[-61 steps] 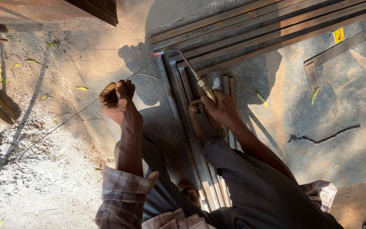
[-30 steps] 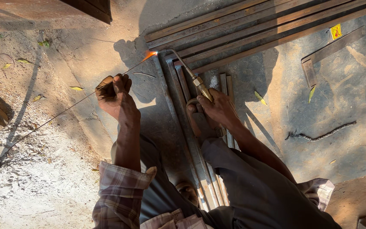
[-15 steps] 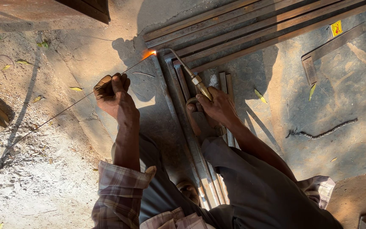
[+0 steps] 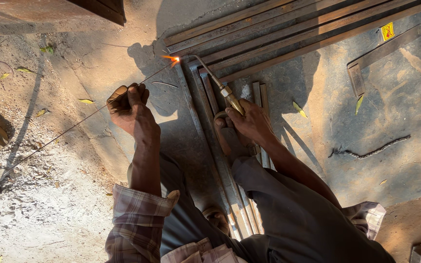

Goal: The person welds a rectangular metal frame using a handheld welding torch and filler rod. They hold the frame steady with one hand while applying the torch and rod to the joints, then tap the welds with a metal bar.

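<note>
Little shift since half second ago: flame still burning at rod tip, both hands holding position. Left hand fisted around thin filler rod, rod slanting up-right to orange flame. Right hand gripping brass torch, nozzle meeting flame over steel bars on ground.

Left hand gripping thin filler rod, right hand around brass torch, flame at steel bars.
</note>
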